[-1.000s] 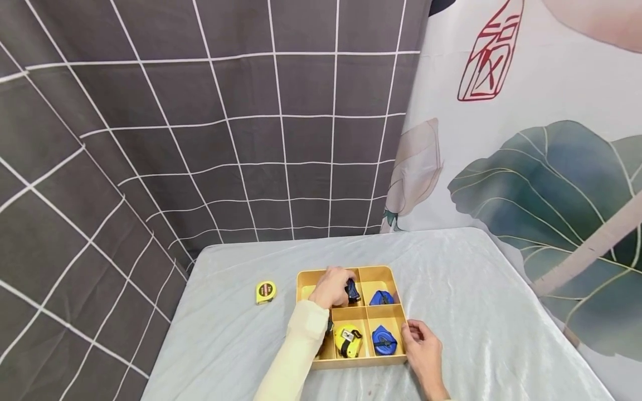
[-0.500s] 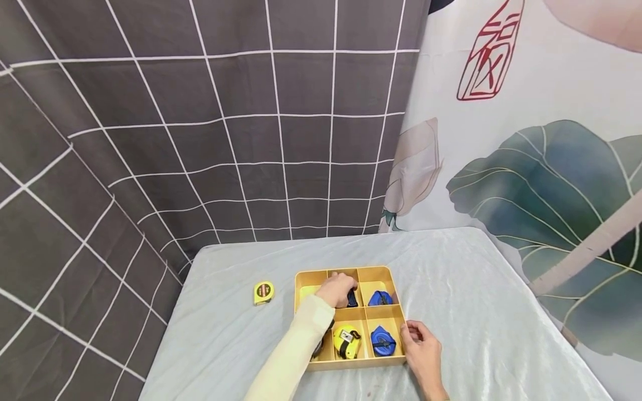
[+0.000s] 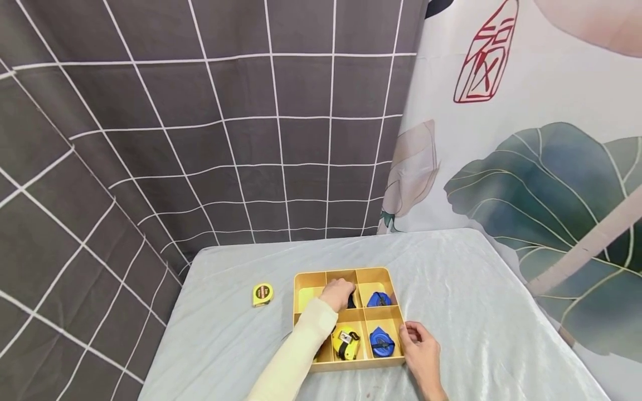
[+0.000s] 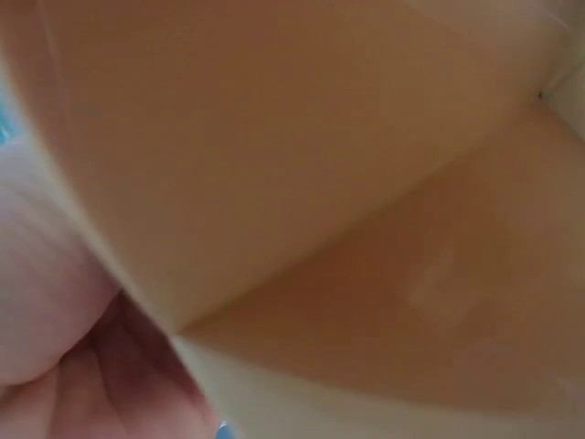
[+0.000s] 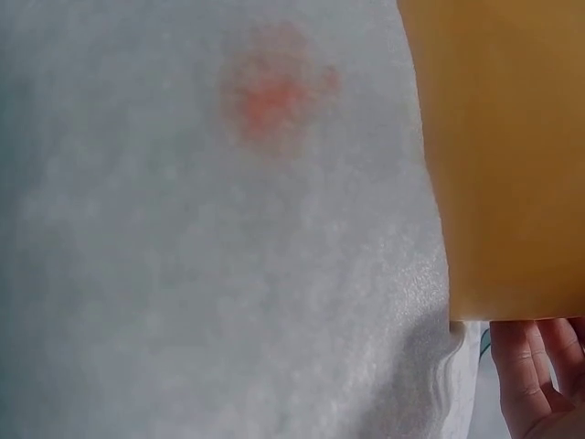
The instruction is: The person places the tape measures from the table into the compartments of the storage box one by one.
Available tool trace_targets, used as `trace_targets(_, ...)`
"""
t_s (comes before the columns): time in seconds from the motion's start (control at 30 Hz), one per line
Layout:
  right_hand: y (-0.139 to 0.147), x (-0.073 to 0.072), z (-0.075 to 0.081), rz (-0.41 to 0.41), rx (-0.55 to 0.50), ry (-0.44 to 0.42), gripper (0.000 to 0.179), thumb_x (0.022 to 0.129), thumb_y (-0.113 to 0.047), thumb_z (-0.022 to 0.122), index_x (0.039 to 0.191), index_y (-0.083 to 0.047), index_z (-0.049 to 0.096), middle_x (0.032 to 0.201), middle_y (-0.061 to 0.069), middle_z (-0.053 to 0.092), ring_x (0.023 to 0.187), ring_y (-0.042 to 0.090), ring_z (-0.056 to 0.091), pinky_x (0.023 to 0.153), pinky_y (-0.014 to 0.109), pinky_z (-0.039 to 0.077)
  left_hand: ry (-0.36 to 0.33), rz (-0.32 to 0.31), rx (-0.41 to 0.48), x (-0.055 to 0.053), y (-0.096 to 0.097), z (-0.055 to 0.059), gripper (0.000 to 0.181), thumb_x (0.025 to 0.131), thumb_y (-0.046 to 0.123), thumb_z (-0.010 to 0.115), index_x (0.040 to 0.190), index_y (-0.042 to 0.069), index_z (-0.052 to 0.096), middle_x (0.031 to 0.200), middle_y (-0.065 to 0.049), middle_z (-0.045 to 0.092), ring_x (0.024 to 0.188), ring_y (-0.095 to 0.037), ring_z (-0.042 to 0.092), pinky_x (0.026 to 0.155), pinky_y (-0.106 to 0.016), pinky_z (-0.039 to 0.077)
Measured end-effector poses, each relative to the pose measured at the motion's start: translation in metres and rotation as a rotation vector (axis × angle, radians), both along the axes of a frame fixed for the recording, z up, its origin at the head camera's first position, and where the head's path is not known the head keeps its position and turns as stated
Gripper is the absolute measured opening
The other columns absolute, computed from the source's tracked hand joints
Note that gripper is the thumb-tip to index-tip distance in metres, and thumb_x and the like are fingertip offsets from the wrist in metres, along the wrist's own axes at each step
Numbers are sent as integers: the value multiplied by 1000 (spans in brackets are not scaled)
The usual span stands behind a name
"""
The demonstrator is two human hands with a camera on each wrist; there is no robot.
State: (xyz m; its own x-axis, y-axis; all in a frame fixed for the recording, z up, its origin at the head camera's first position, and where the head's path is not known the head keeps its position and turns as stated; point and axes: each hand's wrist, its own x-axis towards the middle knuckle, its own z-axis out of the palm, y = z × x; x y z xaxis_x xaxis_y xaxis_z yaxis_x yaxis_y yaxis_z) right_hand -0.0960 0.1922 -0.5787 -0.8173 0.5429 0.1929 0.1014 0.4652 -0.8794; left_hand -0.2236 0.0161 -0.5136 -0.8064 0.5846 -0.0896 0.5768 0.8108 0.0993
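Observation:
My left hand (image 3: 338,294) reaches down into the back middle compartment of a yellow divided box (image 3: 368,366). Its fingers hold a dark blue tape measure (image 3: 351,301), which the hand mostly hides. In the left wrist view the left hand (image 4: 55,357) shows beyond a compartment wall, fingertips out of sight. My right hand (image 3: 423,356) grips the box's right edge near the front corner; its fingers (image 5: 523,375) touch the side wall in the right wrist view. A yellow tape measure (image 3: 346,342) with a black strap lies in the front middle compartment.
Blue tape measures lie in the back right (image 3: 379,299) and front right (image 3: 382,341) compartments. Another yellow tape measure (image 3: 262,294) lies on the pale cloth-covered table (image 3: 476,312), left of the box. My left sleeve (image 3: 296,356) partly covers the front left compartment.
My left hand has gone lower into the back middle compartment, and less of the dark blue tape measure shows. The right hand stays at the box edge.

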Motion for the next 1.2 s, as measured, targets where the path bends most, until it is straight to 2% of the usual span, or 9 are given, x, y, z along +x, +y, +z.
trace_targets(0.1, 0, 0, 0, -1, 5, -7, 7, 80, -10, 67, 84, -4, 68, 71, 6, 65, 59, 2, 54, 55, 12, 42, -40, 19, 23, 2, -1, 3, 17, 77, -1, 67, 87, 12, 68, 76, -1, 63, 67, -14, 55, 58, -24, 39)
trace_targets(0.2, 0, 0, 0, 2, 6, -10, 9, 80, -11, 67, 85, -3, 68, 71, 6, 65, 59, 2, 54, 55, 11, 42, -94, 43, 53, 4, -3, 11, 29, 77, -4, 65, 101, 11, 68, 91, -4, 67, 79, -16, 60, 57, -23, 39)
trace_targets(0.33, 0, 2, -1, 3, 3, -14, 8, 80, -11, 67, 84, -4, 68, 71, 6, 65, 58, 1, 53, 55, 11, 41, -135, 66, 125, 8, -16, 24, 44, 78, -7, 59, 118, 10, 61, 112, -4, 64, 101, -19, 59, 69, -22, 45)
trace_targets(0.47, 0, 3, 0, -8, 16, -19, 8, 79, -11, 67, 84, -4, 68, 70, 5, 65, 58, 1, 53, 55, 11, 40, -76, 89, 199, 15, -38, 36, 47, 75, -4, 61, 120, 8, 59, 112, -7, 62, 101, -22, 58, 81, -29, 48)
trace_targets(0.63, -1, 1, 2, -4, 32, -14, 10, 80, -13, 66, 84, -4, 68, 71, 6, 65, 58, 2, 52, 55, 10, 39, 16, 178, 307, 23, -78, 41, 47, 73, 1, 61, 119, 7, 58, 109, -12, 57, 94, -26, 57, 75, -35, 49)
trace_targets(0.8, -1, 0, 2, -10, 27, -5, 9, 80, -12, 66, 84, -4, 68, 72, 6, 65, 58, 1, 52, 55, 11, 39, 99, 350, 404, 23, -126, 27, 43, 76, 8, 61, 119, 4, 57, 113, -17, 55, 100, -35, 52, 81, -46, 46)
trace_targets(0.9, -1, -1, 2, -11, 29, -2, 9, 81, -12, 66, 84, -4, 68, 72, 6, 65, 58, 0, 51, 55, 10, 39, 79, 488, 416, 21, -152, 11, 50, 76, 13, 64, 124, 5, 53, 124, -20, 48, 110, -41, 44, 86, -52, 41)
trace_targets(1.0, -2, -1, 1, -6, 30, -8, 10, 81, -13, 66, 85, -3, 68, 72, 7, 65, 58, 1, 51, 55, 10, 38, 21, 594, 412, 21, -173, -5, 60, 75, 16, 68, 131, 9, 47, 130, -24, 41, 113, -42, 38, 87, -52, 39)
trace_targets(1.2, -2, -1, 2, -8, 3, -32, 12, 81, -15, 66, 86, -4, 68, 73, 7, 65, 58, 1, 52, 55, 11, 39, -43, 657, 465, 20, -188, -29, 69, 74, 20, 73, 136, 13, 43, 125, -26, 40, 102, -40, 39, 79, -49, 40)
